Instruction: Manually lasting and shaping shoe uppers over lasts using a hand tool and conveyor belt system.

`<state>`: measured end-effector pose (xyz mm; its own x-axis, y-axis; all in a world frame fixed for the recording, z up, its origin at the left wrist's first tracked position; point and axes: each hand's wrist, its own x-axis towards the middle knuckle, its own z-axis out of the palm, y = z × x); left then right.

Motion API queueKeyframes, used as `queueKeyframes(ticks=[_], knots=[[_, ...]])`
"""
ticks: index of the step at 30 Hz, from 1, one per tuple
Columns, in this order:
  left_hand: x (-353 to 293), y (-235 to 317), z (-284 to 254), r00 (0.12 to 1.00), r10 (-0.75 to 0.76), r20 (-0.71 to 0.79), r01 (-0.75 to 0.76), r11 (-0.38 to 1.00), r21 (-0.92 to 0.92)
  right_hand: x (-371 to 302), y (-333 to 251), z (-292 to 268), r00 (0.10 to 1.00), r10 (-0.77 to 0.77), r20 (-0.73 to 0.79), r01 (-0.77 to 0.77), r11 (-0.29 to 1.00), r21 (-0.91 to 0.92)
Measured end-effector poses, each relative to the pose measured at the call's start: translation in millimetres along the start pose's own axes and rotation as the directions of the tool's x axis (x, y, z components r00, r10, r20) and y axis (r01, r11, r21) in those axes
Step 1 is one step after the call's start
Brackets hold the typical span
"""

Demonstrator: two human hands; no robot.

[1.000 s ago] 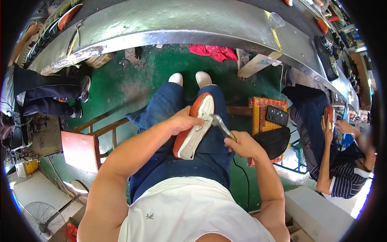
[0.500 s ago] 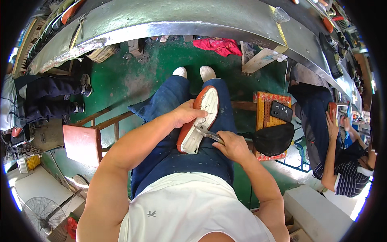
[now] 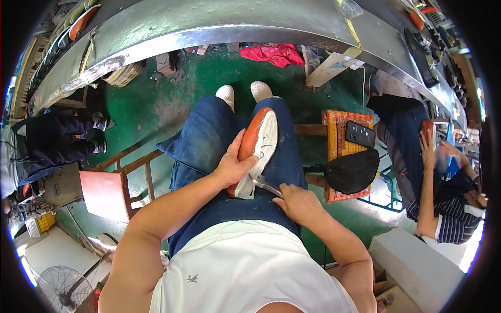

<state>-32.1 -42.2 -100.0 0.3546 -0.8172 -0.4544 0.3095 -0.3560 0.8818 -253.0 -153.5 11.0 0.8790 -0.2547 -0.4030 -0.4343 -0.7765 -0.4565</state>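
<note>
An orange-brown leather shoe (image 3: 254, 136) lies across my lap, its whitish underside turned up and to the right, toe pointing away from me. My left hand (image 3: 234, 167) is closed round its left side, thumb across the white underside. Curved metal pincers (image 3: 266, 187) are gripped in my right hand (image 3: 300, 203). Their head meets the white lower edge near the heel end; I cannot tell whether the jaws pinch anything. My right fingers partly cover the handles.
A long metal-edged bench (image 3: 209, 35) runs ahead of my feet. On the right, a stool (image 3: 334, 133) carries a black phone (image 3: 360, 134) and black pouch (image 3: 352, 170). A reddish seat (image 3: 104, 193) stands left. Other people are on both sides; a fan (image 3: 65, 289) is lower left.
The shoe has rolled, so more of its orange-brown upper shows. My left hand has shifted lower along its side, and the pincers have turned slightly. The whole view has shifted a little.
</note>
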Motion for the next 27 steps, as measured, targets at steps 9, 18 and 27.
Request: queueKeyframes(ticks=[9, 18, 27], knots=[[-47, 16, -14, 0.988, 0.021, 0.155, -0.086, 0.901, 0.426, 11, 38, -13, 0.965, -0.060, 0.254, 0.008, 0.980, 0.200], [-46, 24, -6, 0.998, 0.007, 0.069, -0.041, 0.859, 0.511, 63, 22, -32, 0.983, 0.181, -0.042, -0.119, 0.788, 0.604], [-46, 98, -33, 0.957, 0.075, 0.280, 0.057, 0.899, -0.435, 25, 64, 43, 0.953, 0.300, -0.038, -0.053, 0.288, 0.956]])
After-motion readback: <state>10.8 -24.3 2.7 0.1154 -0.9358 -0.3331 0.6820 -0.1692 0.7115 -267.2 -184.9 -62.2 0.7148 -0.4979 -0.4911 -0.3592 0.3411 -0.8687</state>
